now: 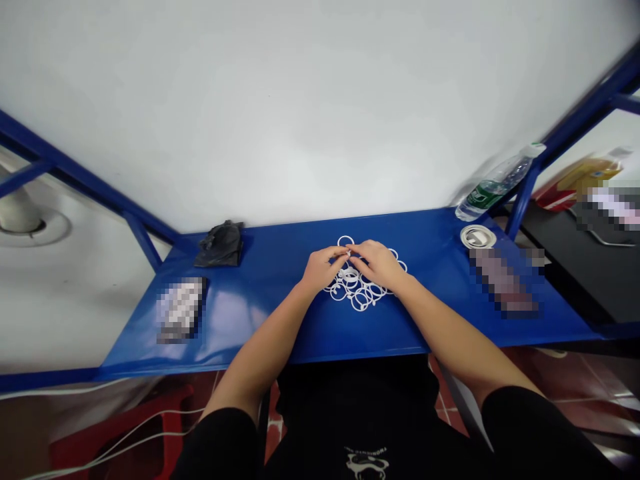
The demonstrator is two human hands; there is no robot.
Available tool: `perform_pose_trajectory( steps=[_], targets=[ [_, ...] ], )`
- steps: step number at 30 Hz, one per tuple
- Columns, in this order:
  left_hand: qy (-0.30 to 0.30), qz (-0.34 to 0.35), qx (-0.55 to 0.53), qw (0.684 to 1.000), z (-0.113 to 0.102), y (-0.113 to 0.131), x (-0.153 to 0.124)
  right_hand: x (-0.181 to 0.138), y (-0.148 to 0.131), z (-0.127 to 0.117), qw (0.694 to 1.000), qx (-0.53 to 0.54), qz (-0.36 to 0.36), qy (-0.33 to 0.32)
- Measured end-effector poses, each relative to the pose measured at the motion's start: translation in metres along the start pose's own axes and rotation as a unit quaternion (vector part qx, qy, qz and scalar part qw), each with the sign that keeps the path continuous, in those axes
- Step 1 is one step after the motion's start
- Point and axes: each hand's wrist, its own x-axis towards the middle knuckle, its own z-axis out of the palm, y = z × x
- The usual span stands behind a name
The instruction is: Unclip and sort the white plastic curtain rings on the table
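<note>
Holding now: our left hand and right hand meet in the centre of the frame, with the fingertips closed together on one white ring.
Grip: both hands pinch this ring from two sides; how tight, we cannot tell.
Place of the rings: the heap of rings lies on the blue table, directly under our hands and touching them.
Done, as it seems: many rings in the heap overlap like a chain, so we judge that some part is handled. Whether they are really linked, we cannot tell.
Left, as it seems: a single ring lies just above the hands, and the heap is not in order.
Around: a dark cloth at the left of the table; a bottle and a white roll at the upper right.
</note>
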Motion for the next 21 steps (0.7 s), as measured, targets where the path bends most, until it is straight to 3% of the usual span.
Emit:
perform_pose_trajectory(
  steps=[6,12,21],
  targets=[
    [0.002,0.022,0.024,0.999,0.0004,-0.0009,-0.0015,0.0008,-0.0023,-0.0036,0.999,0.051,0.003,-0.013],
    [0.018,0.044,0.025,0.999,0.0026,0.006,-0.004,0.0015,0.0005,-0.0043,0.999,0.038,-0.015,0.03],
    [0.012,0.023,0.02,0.999,0.0011,0.0034,-0.0048,0.0024,0.0027,-0.0042,0.997,0.062,-0.042,0.026]
  ],
)
